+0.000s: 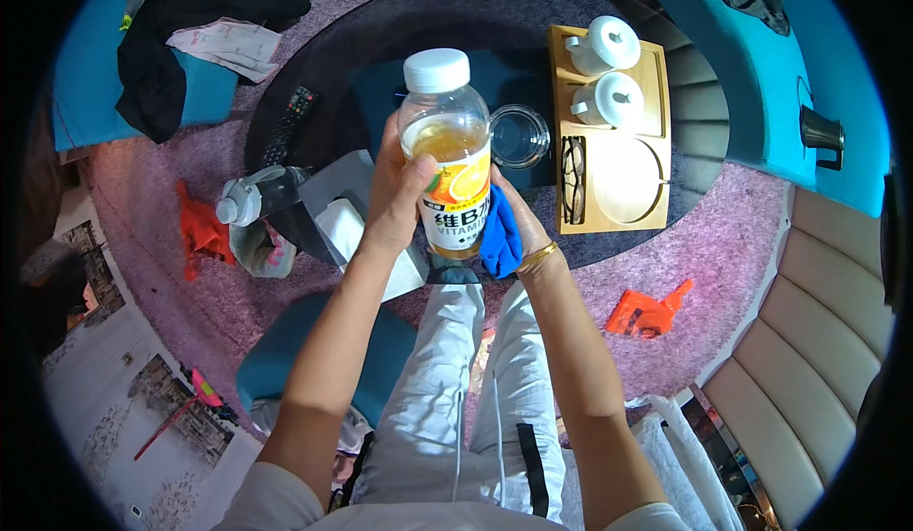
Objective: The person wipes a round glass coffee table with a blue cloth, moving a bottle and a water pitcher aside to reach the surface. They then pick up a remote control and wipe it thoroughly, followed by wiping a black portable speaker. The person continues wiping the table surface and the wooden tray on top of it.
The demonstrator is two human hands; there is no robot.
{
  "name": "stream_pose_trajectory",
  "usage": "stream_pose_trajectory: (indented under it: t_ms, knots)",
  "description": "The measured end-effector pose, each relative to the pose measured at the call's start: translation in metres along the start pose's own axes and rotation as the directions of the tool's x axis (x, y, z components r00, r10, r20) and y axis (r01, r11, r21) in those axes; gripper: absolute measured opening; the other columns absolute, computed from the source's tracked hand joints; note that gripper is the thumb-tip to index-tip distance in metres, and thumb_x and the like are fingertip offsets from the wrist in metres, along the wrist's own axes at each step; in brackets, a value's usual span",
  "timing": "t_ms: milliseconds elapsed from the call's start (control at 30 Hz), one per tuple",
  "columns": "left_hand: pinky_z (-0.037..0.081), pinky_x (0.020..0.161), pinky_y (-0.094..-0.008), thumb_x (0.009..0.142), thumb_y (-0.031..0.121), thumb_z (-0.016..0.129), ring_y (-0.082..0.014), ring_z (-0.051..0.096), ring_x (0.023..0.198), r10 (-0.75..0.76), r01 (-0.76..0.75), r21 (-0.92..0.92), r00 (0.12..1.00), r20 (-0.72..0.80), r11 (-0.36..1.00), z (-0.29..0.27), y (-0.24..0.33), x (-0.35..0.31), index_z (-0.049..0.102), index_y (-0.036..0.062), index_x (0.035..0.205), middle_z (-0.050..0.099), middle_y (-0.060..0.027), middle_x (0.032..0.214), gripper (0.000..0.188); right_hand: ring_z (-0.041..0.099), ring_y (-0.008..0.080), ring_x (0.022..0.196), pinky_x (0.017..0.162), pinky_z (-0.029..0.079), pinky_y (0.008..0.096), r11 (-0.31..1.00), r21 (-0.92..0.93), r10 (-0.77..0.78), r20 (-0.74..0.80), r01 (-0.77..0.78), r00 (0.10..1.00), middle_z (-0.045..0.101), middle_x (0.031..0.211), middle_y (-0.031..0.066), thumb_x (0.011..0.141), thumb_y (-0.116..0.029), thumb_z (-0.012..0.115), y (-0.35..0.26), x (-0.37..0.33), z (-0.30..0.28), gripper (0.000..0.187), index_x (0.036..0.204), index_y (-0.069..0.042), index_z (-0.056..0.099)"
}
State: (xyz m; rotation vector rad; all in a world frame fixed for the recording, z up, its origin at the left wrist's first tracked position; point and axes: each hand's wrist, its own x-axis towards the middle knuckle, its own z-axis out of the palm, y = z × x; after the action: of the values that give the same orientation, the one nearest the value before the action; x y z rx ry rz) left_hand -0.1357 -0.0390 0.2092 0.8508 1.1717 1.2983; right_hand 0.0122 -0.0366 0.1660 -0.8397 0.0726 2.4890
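My left hand (395, 193) grips a clear plastic bottle (447, 141) with a white cap, an orange-patterned label and yellow drink inside, held upright in front of me. My right hand (518, 222) is behind and to the right of the bottle, holding a blue cloth (499, 236) against its lower side. Most of the right hand's fingers are hidden by the bottle and cloth. Below are my white trousers (456, 407).
A round dark glass table (380, 46) carries a clear glass bowl (520, 136), a wooden tray (656, 103) with two white lidded pots and spectacles (573, 193), a remote (288, 124), a tissue box (342, 217) and a flask (252, 198). Orange items lie on the purple carpet.
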Motion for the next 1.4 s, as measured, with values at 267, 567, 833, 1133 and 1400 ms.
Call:
stream_pose_trajectory:
  t_ms: [267,567,833,1133,1400]
  knots:
    - [0.039,0.092,-0.0369,0.088,0.039,0.047,-0.0254,0.044,0.113,0.05,0.013,0.295,0.977,-0.206,0.956,0.004,-0.029,-0.008,0.02,0.0059,0.133,0.039,-0.0168,0.123,0.062,0.059,0.0181,0.093,0.081,0.048,0.0297,0.972,0.027,-0.227,-0.113,0.232,0.967,0.058,0.108,0.01,0.089,-0.035,0.048,0.009,0.031,0.002,0.042,0.115,-0.002,0.05]
    - [0.04,0.091,-0.0293,0.077,0.016,0.068,-0.0166,0.047,0.107,-0.218,0.131,-0.255,0.91,-0.352,0.958,0.01,-0.028,-0.002,0.022,0.0031,0.127,0.044,-0.0111,0.115,0.069,0.049,0.019,0.103,0.092,0.035,0.0297,0.436,-0.701,-0.834,-0.081,0.564,0.545,0.053,0.113,0.0108,0.087,-0.022,0.053,0.033,0.038,0.02,0.036,0.113,0.002,0.052]
    - [0.039,0.094,-0.0344,0.078,0.034,0.065,-0.0191,0.046,0.111,-0.373,0.289,-0.514,0.926,-0.065,0.808,-0.021,-0.032,-0.003,0.028,0.0062,0.129,0.045,-0.008,0.12,0.069,0.056,0.0281,0.101,0.087,0.046,0.0346,0.901,0.181,-0.371,-0.143,0.393,0.917,0.052,0.117,0.0179,0.091,-0.04,0.039,0.02,0.046,0.02,0.051,0.124,-0.001,0.042]
    - [0.04,0.093,-0.0322,0.073,0.021,0.071,-0.0192,0.048,0.11,-0.235,0.236,0.013,0.97,-0.065,0.972,-0.026,-0.05,0.019,0.034,0.0035,0.124,0.047,-0.0106,0.119,0.066,0.052,0.0243,0.106,0.093,0.041,0.0355,0.915,0.246,-0.254,-0.267,0.32,0.93,0.052,0.119,0.0107,0.093,-0.038,0.034,0.014,0.055,0.013,0.045,0.122,-0.005,0.043]
    - [0.039,0.091,-0.035,0.066,0.023,0.076,-0.0266,0.048,0.107,0.085,-0.095,0.508,0.995,0.043,0.856,-0.004,-0.104,0.107,0.044,0.0013,0.113,0.046,-0.0149,0.112,0.06,0.057,0.0232,0.086,0.073,0.048,0.0396,0.968,0.106,-0.155,-0.452,0.226,0.878,0.058,0.102,0.0108,0.09,-0.036,0.044,-0.009,0.054,-0.039,0.038,0.113,-0.006,0.048]
